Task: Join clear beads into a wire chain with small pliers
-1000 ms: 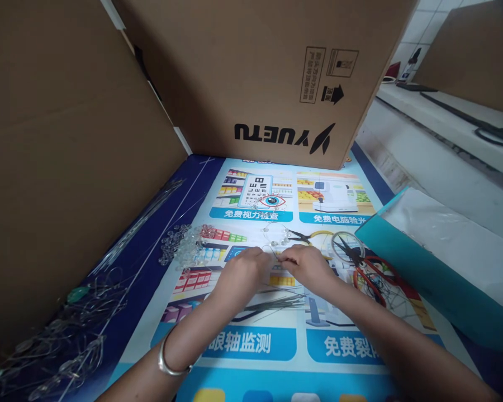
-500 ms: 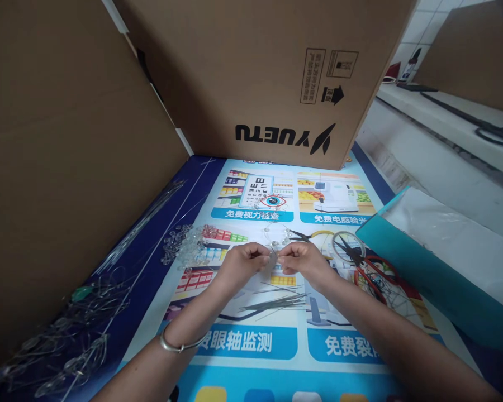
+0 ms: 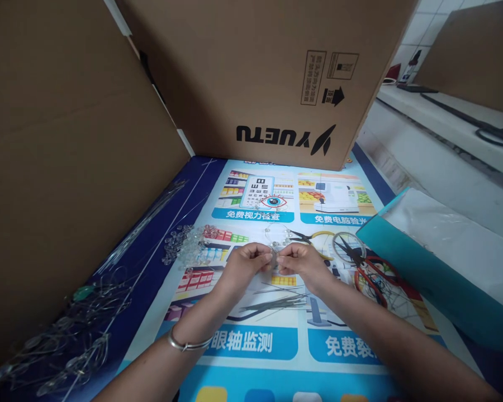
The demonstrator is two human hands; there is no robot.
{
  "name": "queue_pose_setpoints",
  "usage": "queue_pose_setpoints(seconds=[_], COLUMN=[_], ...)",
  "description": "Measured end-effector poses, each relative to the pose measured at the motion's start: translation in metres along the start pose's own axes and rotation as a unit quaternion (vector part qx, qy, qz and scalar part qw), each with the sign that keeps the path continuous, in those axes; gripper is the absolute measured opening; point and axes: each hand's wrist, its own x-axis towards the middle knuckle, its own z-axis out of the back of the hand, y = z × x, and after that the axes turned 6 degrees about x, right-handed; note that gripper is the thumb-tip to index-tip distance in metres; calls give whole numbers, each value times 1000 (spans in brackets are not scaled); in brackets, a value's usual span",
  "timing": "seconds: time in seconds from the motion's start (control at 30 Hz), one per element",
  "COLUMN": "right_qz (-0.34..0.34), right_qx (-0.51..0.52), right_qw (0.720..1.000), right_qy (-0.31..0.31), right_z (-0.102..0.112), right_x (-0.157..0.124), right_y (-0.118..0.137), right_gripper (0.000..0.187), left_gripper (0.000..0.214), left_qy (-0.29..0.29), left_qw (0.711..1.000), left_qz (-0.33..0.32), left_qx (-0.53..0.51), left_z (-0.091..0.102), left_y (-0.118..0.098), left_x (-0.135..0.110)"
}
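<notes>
My left hand [image 3: 251, 261] and my right hand [image 3: 298, 262] nearly meet over the printed mat, thumbs and forefingers pinched. Between them runs a thin wire ring with clear beads [image 3: 278, 241]; its loop stands out beyond the fingertips, and the part inside the pinches is hidden. To the left of my left hand is a heap of clear beads [image 3: 188, 245]. Below both hands lie several loose straight wires [image 3: 274, 301]. Beyond my right hand are yellow-handled pliers [image 3: 318, 237], with red-handled pliers [image 3: 360, 265] farther right.
Cardboard panels [image 3: 276, 72] wall off the back and left. A teal box [image 3: 427, 273] stands at the right. A clear tape-like ring [image 3: 349, 247] lies by the pliers. Bundled wires [image 3: 142, 223] and tangled wire pieces [image 3: 71, 346] lie along the left edge.
Both hands keep their pinch at nearly the same spot. My left forearm and its bangle have shifted slightly to the right, and the fingertips are marginally closer together.
</notes>
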Motion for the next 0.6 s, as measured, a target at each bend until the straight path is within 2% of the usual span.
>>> queue_pose_setpoints(seconds=[0.6], right_qz=[18], right_qx=[11], right_qw=[1000], right_qy=[-17], right_z=[-5], right_x=[0], right_y=[-2], right_gripper=[32], left_gripper=[19], left_qy=[-27], left_qw=[999], left_qz=[-33], left_qx=[-17], left_z=[-8], left_y=[10], left_x=[-2])
